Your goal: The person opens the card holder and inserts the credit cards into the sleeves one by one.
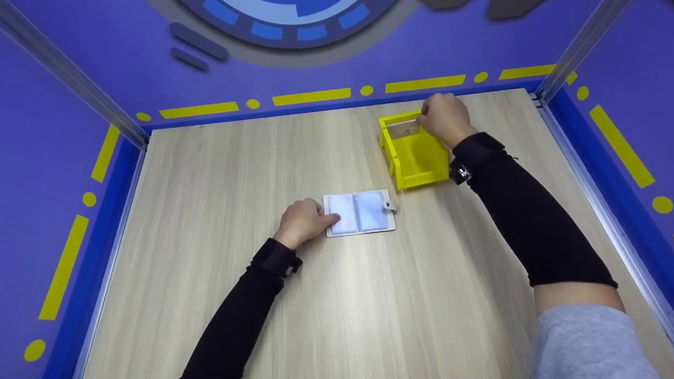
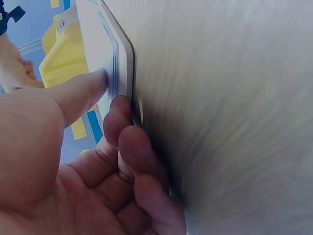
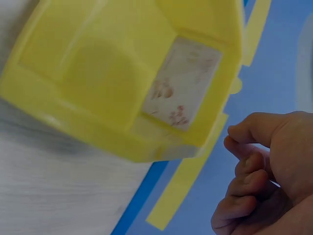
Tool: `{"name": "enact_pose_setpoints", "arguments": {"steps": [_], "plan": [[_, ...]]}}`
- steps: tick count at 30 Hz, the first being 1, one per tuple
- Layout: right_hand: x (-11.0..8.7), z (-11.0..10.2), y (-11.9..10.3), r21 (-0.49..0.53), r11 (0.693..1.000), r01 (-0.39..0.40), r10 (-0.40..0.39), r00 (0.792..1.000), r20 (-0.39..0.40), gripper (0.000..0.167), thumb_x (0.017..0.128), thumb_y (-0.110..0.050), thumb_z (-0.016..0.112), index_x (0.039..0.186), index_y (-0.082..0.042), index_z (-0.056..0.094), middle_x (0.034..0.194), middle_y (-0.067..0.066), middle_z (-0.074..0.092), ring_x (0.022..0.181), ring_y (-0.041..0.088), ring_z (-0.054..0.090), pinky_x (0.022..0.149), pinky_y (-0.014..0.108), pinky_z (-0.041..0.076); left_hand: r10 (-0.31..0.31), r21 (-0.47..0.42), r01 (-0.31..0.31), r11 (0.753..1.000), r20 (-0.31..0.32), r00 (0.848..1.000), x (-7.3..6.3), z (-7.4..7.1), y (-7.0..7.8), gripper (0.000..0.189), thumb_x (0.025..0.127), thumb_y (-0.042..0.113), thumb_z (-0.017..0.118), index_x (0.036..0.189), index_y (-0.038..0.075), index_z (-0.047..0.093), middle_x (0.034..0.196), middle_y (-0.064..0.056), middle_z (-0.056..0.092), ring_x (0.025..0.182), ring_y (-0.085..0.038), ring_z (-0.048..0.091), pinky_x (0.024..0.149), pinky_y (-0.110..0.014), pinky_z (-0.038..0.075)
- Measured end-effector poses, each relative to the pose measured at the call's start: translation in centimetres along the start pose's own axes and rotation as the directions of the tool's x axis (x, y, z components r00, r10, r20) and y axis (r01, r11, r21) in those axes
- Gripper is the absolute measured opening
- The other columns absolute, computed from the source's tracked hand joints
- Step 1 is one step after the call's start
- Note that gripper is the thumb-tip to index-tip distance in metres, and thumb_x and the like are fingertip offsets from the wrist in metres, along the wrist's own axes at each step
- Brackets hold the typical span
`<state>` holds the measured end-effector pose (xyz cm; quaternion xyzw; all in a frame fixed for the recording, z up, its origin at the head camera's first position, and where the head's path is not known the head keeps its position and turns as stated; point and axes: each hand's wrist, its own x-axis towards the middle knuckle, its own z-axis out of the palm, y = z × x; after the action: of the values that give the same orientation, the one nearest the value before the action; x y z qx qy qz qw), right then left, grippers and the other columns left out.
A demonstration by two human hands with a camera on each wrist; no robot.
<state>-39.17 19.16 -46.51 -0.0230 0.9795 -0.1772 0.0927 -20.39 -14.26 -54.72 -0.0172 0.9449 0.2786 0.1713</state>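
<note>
An open card holder (image 1: 345, 213) with clear sleeves and a snap strap lies flat on the table. My left hand (image 1: 303, 222) pinches its left edge, thumb on top of the sleeves. In the left wrist view, the fingers (image 2: 142, 152) curl against the holder's edge near the tabletop. My right hand (image 1: 446, 118) is over the far right corner of a yellow bin (image 1: 418, 158). Inside the bin, a white card (image 3: 183, 83) with reddish-brown print stands against the back wall. In the right wrist view, the right fingers are loosely bent, with nothing visible between them, apart from the card.
The bin stands on the wood-grain table (image 1: 237, 173), beyond and right of the card holder. A blue back wall (image 1: 316, 79) with yellow dashes rises close behind it. Blue side panels with metal posts bound the table left and right.
</note>
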Motion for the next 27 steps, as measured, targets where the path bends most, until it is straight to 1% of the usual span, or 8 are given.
{"name": "enact_pose_setpoints", "arguments": {"steps": [2, 5, 8, 11, 14, 17, 20, 27], "plan": [[0.5, 0.5, 0.7, -0.023, 0.999, 0.022, -0.022, 1.0, 0.007, 0.033, 0.109, -0.022, 0.067, 0.128, 0.003, 0.076, 0.129, 0.024, 0.075, 0.117, 0.04, 0.066, 0.109, 0.055, 0.055, 0.0, -0.003, 0.0, 1.0, -0.006, 1.0, 0.0, 0.0, 0.0, 0.057, 0.096, 0.051, 0.083, 0.062, 0.02, 0.05, 0.062, 0.008, 0.044, 0.06, -0.014, 0.045, 0.056, -0.03, 0.034], [1.1, 1.3, 1.2, -0.072, 0.994, 0.083, -0.084, 0.996, -0.005, 0.03, 0.109, -0.02, 0.067, 0.124, 0.003, 0.078, 0.126, 0.024, 0.077, 0.117, 0.041, 0.068, 0.109, 0.057, 0.055, -0.005, -0.002, 0.005, 1.0, -0.009, 1.0, 0.0, -0.1, 0.0, 0.056, 0.096, 0.051, 0.083, 0.062, 0.02, 0.051, 0.063, 0.008, 0.045, 0.06, -0.014, 0.046, 0.057, -0.03, 0.034], [1.4, 1.8, 1.1, -0.142, 0.98, 0.139, -0.145, 0.989, -0.033, 0.026, 0.107, -0.016, 0.068, 0.12, 0.003, 0.079, 0.12, 0.024, 0.078, 0.113, 0.043, 0.07, 0.105, 0.058, 0.057, -0.007, -0.001, 0.007, 1.0, -0.006, 1.0, 0.0, 0.0, 0.0, 0.056, 0.096, 0.052, 0.083, 0.063, 0.02, 0.051, 0.063, 0.008, 0.045, 0.061, -0.014, 0.046, 0.057, -0.03, 0.034], [1.7, 2.2, 0.8, -0.216, 0.964, 0.157, -0.173, 0.983, -0.056, 0.023, 0.106, -0.013, 0.069, 0.12, 0.004, 0.078, 0.115, 0.023, 0.077, 0.107, 0.041, 0.071, 0.103, 0.057, 0.059, -0.001, -0.006, 0.001, 1.0, -0.002, 1.0, 0.0, 0.0, 0.0, 0.056, 0.096, 0.051, 0.083, 0.062, 0.02, 0.05, 0.062, 0.009, 0.045, 0.06, -0.014, 0.045, 0.056, -0.03, 0.034], [2.1, 2.5, 0.5, -0.276, 0.948, 0.158, -0.18, 0.982, -0.058, 0.026, 0.106, -0.012, 0.07, 0.126, 0.005, 0.074, 0.114, 0.024, 0.074, 0.104, 0.04, 0.069, 0.103, 0.056, 0.06, 0.004, -0.01, -0.004, 1.0, 0.002, 1.0, 0.1, 0.0, -0.1, 0.057, 0.096, 0.05, 0.083, 0.062, 0.02, 0.049, 0.061, 0.009, 0.043, 0.059, -0.013, 0.044, 0.055, -0.03, 0.033], [2.4, 2.8, 0.3, -0.308, 0.939, 0.151, -0.173, 0.984, -0.044, 0.039, 0.108, -0.015, 0.069, 0.14, 0.006, 0.063, 0.124, 0.027, 0.07, 0.111, 0.043, 0.068, 0.106, 0.057, 0.059, 0.004, -0.011, -0.004, 1.0, 0.004, 1.0, 0.1, 0.0, -0.1, 0.057, 0.096, 0.05, 0.083, 0.062, 0.021, 0.049, 0.061, 0.009, 0.043, 0.058, -0.012, 0.043, 0.055, -0.029, 0.033], [2.7, 3.1, 0.4, -0.322, 0.937, 0.137, -0.161, 0.986, -0.049, 0.048, 0.109, -0.02, 0.069, 0.147, 0.005, 0.053, 0.133, 0.029, 0.066, 0.116, 0.046, 0.067, 0.107, 0.059, 0.058, 0.007, -0.005, -0.007, 1.0, 0.005, 1.0, 0.0, 0.0, -0.1, 0.057, 0.096, 0.05, 0.082, 0.061, 0.021, 0.049, 0.06, 0.01, 0.041, 0.059, -0.013, 0.042, 0.055, -0.029, 0.032], [3.3, 3.5, 0.6, -0.308, 0.943, 0.123, -0.144, 0.989, -0.045, 0.051, 0.108, -0.021, 0.072, 0.147, 0.004, 0.05, 0.138, 0.031, 0.063, 0.12, 0.048, 0.066, 0.109, 0.061, 0.057, -0.001, 0.002, 0.001, 1.0, 0.006, 1.0, 0.1, -0.2, 0.0, 0.056, 0.096, 0.052, 0.083, 0.061, 0.021, 0.051, 0.062, 0.009, 0.044, 0.06, -0.014, 0.045, 0.057, -0.03, 0.034]]}}
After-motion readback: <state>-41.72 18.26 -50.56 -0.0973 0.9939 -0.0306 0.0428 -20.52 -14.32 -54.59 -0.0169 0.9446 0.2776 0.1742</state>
